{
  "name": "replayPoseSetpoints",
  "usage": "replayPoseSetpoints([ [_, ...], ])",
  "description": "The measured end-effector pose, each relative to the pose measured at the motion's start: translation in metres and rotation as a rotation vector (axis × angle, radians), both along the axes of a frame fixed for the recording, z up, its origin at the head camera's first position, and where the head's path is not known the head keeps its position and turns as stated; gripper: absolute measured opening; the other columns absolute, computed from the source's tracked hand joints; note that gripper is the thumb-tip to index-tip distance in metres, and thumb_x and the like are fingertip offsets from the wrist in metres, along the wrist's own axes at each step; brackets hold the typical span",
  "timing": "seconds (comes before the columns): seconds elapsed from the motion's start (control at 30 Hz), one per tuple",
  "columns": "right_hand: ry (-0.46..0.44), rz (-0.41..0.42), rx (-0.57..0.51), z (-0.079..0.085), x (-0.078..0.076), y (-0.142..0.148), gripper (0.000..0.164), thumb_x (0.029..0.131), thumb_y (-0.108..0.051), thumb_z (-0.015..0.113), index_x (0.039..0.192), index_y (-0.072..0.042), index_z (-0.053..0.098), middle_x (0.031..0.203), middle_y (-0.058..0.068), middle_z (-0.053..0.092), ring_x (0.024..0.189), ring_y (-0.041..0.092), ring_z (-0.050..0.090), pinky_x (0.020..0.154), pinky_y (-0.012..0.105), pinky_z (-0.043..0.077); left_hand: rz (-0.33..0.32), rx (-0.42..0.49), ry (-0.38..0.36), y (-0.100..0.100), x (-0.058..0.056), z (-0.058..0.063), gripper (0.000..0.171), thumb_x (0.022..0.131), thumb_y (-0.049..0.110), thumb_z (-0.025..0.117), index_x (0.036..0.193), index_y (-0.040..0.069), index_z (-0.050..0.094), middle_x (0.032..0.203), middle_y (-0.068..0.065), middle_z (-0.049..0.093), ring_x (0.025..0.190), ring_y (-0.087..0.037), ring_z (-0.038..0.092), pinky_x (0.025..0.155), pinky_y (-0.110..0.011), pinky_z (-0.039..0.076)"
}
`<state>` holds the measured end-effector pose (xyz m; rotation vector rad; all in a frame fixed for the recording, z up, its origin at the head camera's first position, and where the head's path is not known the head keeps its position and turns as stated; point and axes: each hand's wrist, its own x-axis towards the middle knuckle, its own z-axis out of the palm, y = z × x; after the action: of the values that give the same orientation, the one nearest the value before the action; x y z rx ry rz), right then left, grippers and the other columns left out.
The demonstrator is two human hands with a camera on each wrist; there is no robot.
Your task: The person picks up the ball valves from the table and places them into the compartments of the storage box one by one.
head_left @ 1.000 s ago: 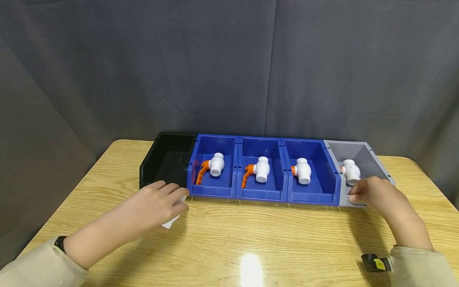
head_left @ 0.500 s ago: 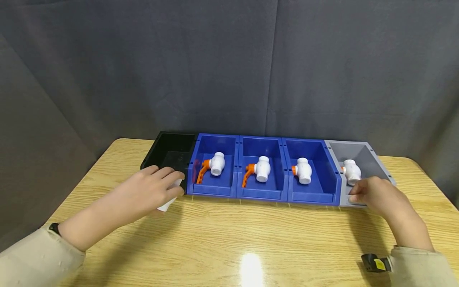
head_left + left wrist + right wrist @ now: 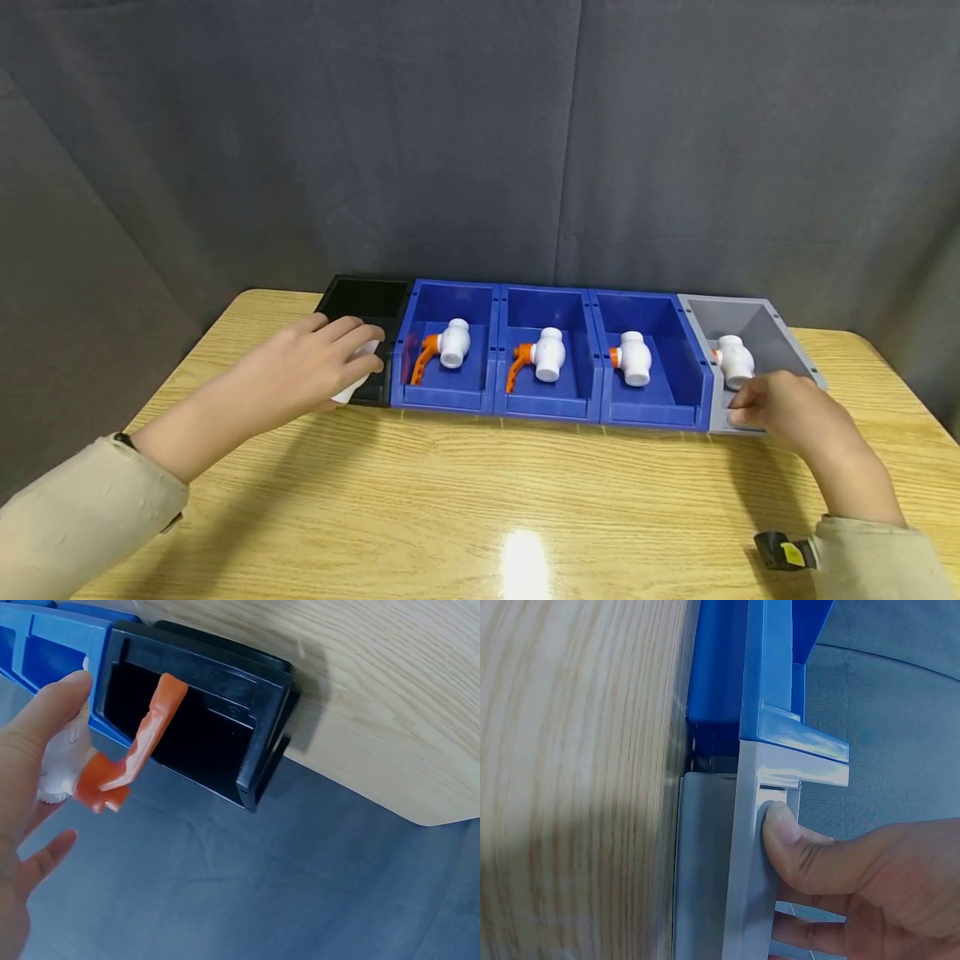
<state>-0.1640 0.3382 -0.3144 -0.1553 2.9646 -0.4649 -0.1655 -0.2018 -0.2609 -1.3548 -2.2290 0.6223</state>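
Observation:
My left hand [image 3: 311, 362] grips a white ball valve [image 3: 64, 761] with an orange lever handle [image 3: 150, 724], the thumb and fingers round its body. It is held over the front of the black bin [image 3: 210, 667] at the row's left end. In the head view the hand hides most of this valve. At the far right, my right hand [image 3: 795, 417] pinches the front lip of the grey bin [image 3: 750, 877], its thumb pressed on the wall. Inside that bin lies another white ball valve [image 3: 737, 360], its orange part partly hidden.
Three blue bins stand between the black and grey ones. Each contains a white ball valve: left [image 3: 453, 343], middle [image 3: 550, 354] and right [image 3: 634, 358]. All bins stand on a wooden table [image 3: 465, 500], with a dark grey curtain [image 3: 480, 142] behind.
My left hand has moved forward and slightly left with the ball valve, from before the black bin to over its front. My right hand stays on the grey bin's lip.

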Motion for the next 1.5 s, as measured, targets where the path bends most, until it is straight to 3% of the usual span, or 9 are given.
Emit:
replayPoseSetpoints([
  [0.33,0.002,0.000,0.001,-0.001,0.000,0.002,0.010,0.086,-0.014,0.076,0.086,-0.005,0.072,0.088,0.014,0.070,0.077,0.029,0.060,0.068,0.051,0.047,0.019,0.006,0.028,0.001,-0.022,-0.002,0.063,0.065,0.036,0.093,0.114,0.011,0.063,0.127,-0.013,0.058,0.114,-0.030,0.055,0.075,-0.037,0.050],
  [0.53,0.009,-0.006,-0.007,-0.001,0.000,0.001,0.009,0.085,-0.013,0.076,0.085,-0.005,0.072,0.087,0.014,0.069,0.076,0.028,0.057,0.067,0.050,0.046,0.020,0.060,0.035,0.005,-0.033,-0.006,0.036,0.079,0.017,0.079,0.110,0.009,0.062,0.125,-0.013,0.060,0.114,-0.031,0.056,0.076,-0.039,0.051],
  [0.67,0.024,0.004,-0.006,-0.001,0.001,0.001,0.008,0.085,-0.014,0.076,0.084,-0.007,0.072,0.087,0.013,0.069,0.076,0.029,0.058,0.068,0.052,0.046,0.031,0.084,0.014,0.004,-0.041,-0.008,0.041,0.076,0.020,0.083,0.110,0.010,0.062,0.126,-0.014,0.059,0.114,-0.032,0.056,0.080,-0.041,0.052],
  [0.87,0.026,0.006,-0.007,-0.001,0.000,0.001,0.008,0.085,-0.014,0.076,0.085,-0.008,0.073,0.087,0.012,0.069,0.076,0.027,0.058,0.068,0.051,0.047,0.118,0.141,-0.083,0.001,-0.054,-0.008,0.059,0.066,0.030,0.093,0.113,0.011,0.062,0.131,-0.016,0.056,0.118,-0.033,0.054,0.085,-0.042,0.052],
  [1.1,0.020,0.006,-0.006,-0.002,0.001,0.001,0.008,0.085,-0.014,0.076,0.085,-0.006,0.073,0.085,0.012,0.068,0.074,0.026,0.056,0.067,0.050,0.046,0.218,0.162,-0.183,-0.001,-0.069,-0.012,0.056,0.069,0.028,0.092,0.114,0.013,0.063,0.133,-0.017,0.055,0.120,-0.035,0.051,0.092,-0.046,0.050],
  [1.5,0.032,0.008,-0.005,-0.002,0.001,0.001,0.007,0.084,-0.013,0.077,0.085,-0.007,0.073,0.086,0.013,0.069,0.075,0.026,0.058,0.066,0.051,0.046,0.341,0.126,-0.265,0.002,-0.085,-0.025,0.053,0.071,0.029,0.091,0.113,0.010,0.064,0.130,-0.019,0.056,0.115,-0.036,0.055,0.092,-0.047,0.050],
])
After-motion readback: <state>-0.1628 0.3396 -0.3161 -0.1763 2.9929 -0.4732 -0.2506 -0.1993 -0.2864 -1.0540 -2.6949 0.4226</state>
